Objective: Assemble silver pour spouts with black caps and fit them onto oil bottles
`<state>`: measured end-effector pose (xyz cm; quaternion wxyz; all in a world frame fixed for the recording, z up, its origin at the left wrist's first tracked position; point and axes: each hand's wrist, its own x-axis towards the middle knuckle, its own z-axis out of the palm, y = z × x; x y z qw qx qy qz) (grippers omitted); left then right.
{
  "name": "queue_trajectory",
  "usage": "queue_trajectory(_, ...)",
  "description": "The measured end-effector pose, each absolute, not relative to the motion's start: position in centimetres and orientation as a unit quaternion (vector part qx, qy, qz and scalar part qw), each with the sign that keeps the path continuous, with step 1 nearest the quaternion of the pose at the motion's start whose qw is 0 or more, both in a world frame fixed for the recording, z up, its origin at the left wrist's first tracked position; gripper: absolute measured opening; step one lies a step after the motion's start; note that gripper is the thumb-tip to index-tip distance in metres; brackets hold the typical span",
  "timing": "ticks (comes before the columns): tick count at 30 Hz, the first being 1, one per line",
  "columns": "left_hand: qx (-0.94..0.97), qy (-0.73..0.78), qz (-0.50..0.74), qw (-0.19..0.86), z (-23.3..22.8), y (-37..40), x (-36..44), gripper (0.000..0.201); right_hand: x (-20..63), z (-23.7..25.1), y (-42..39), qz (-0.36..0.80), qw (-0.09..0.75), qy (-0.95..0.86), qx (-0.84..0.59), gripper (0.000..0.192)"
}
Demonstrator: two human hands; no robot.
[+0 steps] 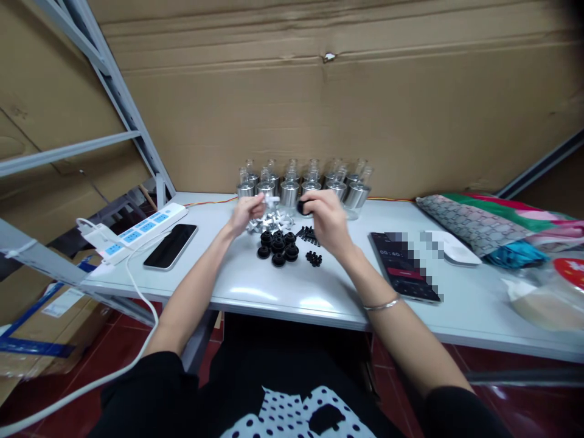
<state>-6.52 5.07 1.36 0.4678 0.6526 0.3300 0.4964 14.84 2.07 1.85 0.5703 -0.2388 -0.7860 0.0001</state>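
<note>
Holding a small white piece (272, 199) pinched in my left hand (246, 214) and a black cap (302, 207) gripped in my right hand (326, 220), I keep both raised above the table (255, 286), facing each other, near but apart; each hand is closed on its own part.

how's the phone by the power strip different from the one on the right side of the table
The left phone has a dark, blank screen; the right phone is lit, showing digits and a red bar. The left phone lies beside the power strip; the right phone lies near a white mouse. Both lie flat, face up on the table.
</note>
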Motion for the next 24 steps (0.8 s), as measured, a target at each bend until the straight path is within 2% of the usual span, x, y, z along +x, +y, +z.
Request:
queue_trajectory(2, 0.656, 0.35, 0.52, 0.419, 1.2, 5.4, -7.6, 0.054, 15.7, 2.1, 2.3, -0.007, 0.641, -0.723, -0.258, 0.022)
queue_trajectory(4, 0.689, 0.378, 0.515, 0.344, 0.9, 5.6, -8.2, 0.05, 16.1, 2.2, 2.5, 0.0, 0.666, -0.689, -0.287, 0.021)
queue_trajectory(9, 0.783, 0.481, 0.384, 0.09, -0.6, 5.8, -8.4, 0.032, 15.2, 2.0, 2.2, 0.005, 0.611, -0.726, -0.316, 0.02)
queue_trajectory(11, 0.798, 0.5, 0.335, 0.023, -1.2, 5.9, -8.2, 0.023, 14.8, 2.0, 1.9, 0.005, 0.602, -0.732, -0.319, 0.02)
queue_trajectory(17, 0.802, 0.53, 0.273, -0.049, -2.1, 6.3, -7.1, 0.02, 14.7, 1.9, 1.5, 0.016, 0.605, -0.723, -0.333, 0.019)
queue_trajectory(24, 0.807, 0.525, 0.269, -0.024, -2.2, 6.2, -6.9, 0.022, 14.0, 1.8, 1.1, 0.098, 0.576, -0.734, -0.348, 0.018)
